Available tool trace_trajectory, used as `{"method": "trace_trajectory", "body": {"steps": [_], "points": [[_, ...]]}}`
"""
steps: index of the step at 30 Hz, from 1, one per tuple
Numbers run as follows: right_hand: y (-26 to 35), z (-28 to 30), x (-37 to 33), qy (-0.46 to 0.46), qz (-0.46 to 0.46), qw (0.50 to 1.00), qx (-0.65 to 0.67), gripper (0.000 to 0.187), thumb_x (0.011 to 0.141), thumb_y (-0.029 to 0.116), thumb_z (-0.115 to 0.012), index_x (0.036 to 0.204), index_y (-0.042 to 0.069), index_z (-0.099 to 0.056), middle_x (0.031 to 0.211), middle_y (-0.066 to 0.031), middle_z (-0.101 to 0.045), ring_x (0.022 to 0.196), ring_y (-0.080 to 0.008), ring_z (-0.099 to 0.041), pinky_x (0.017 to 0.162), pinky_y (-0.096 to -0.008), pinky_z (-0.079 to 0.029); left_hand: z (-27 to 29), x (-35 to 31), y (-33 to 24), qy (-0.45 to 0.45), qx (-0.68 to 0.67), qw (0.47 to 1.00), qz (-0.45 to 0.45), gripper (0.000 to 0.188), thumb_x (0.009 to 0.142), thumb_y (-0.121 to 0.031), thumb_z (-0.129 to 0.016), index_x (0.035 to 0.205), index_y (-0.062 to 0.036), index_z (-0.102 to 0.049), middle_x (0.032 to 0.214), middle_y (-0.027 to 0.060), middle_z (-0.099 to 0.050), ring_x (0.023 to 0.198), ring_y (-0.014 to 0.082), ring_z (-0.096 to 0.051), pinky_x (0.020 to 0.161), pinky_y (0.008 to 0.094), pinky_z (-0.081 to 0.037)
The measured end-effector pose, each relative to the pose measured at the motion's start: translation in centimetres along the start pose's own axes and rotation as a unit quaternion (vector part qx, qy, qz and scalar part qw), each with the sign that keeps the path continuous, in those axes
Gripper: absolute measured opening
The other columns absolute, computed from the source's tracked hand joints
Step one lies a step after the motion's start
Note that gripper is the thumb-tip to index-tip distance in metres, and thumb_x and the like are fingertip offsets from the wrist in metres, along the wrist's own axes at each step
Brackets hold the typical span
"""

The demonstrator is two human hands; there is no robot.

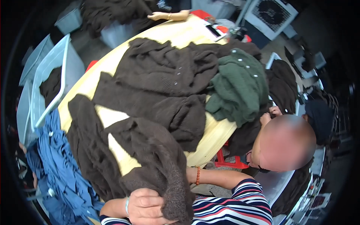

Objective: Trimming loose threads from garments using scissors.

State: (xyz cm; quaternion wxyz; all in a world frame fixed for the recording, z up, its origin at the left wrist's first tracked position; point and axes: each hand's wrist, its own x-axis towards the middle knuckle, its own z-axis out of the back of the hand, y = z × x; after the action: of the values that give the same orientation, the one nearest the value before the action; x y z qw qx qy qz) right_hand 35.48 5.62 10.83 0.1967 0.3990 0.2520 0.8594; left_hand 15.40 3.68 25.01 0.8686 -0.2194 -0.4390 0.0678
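Note:
A dark brown knitted garment point(148, 144) lies bunched at the near edge of the table, its ribbed part point(176, 195) close to my body. My left hand point(145, 206), with a pale band at the wrist, is closed on its fabric. My right hand is hidden in or behind the same garment; only the forearm and a wrist with an orange bead bracelet show, so its fingers cannot be seen. Farther off lie more dark brown knitwear point(157, 67) with small pale buttons and a green buttoned knit garment point(240, 86).
The pale wooden table point(84, 80) has a curved edge. Blue clothing point(62, 165) hangs at the left, below grey plastic bins point(65, 80). At the right another person handles dark brown fabric beside a red stool point(230, 163). Another person's arm point(170, 15) rests on the far edge.

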Motion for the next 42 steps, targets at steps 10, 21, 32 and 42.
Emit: {"method": "trace_trajectory", "body": {"steps": [10,21,32,42], "points": [[-5.4,25.3,-1.5,-0.061,-0.289,0.884,-0.363,0.020,0.067,0.005,-0.066,0.087,0.002,-0.063,0.076,-0.0158,-0.061,0.069,-0.0368,-0.062,0.061,-0.0454,-0.051,-5.9,11.0,6.5,-0.114,-0.055,0.992,0.005,0.033,0.055,-0.009,-0.070,0.088,-0.0070,-0.076,0.103,0.0107,-0.060,0.091,0.0285,-0.056,0.076,0.0393,-0.048],[-19.0,43.9,2.4,-0.024,-0.477,0.715,-0.511,0.043,0.085,0.029,-0.063,0.121,0.008,-0.053,0.104,-0.0255,-0.063,0.097,-0.0446,-0.060,0.083,-0.0509,-0.050,-20.7,7.7,32.2,-0.102,0.242,0.892,0.368,0.062,0.073,-0.027,-0.077,0.128,-0.0127,-0.054,0.139,0.0140,-0.046,0.132,0.0380,-0.036,0.104,0.0496,-0.033],[-16.4,33.4,-8.6,-0.031,-0.543,0.760,-0.356,0.052,0.089,0.022,-0.060,0.138,0.017,-0.044,0.107,-0.0272,-0.063,0.100,-0.0459,-0.059,0.085,-0.0511,-0.048,-20.2,-4.5,32.9,0.090,0.330,0.819,0.461,0.062,0.073,-0.037,-0.075,0.126,-0.0114,-0.056,0.119,0.0113,-0.055,0.112,0.0291,-0.051,0.100,0.0432,-0.035],[-11.9,25.2,-10.4,-0.008,-0.491,0.823,-0.287,0.052,0.087,0.020,-0.063,0.136,0.018,-0.047,0.092,-0.0230,-0.066,0.087,-0.0421,-0.064,0.073,-0.0474,-0.051,-11.7,-18.6,13.9,0.187,0.288,0.750,0.566,0.064,0.060,-0.025,-0.080,0.121,-0.0169,-0.059,0.117,0.0102,-0.054,0.119,0.0297,-0.047,0.111,0.0538,-0.025]]}}
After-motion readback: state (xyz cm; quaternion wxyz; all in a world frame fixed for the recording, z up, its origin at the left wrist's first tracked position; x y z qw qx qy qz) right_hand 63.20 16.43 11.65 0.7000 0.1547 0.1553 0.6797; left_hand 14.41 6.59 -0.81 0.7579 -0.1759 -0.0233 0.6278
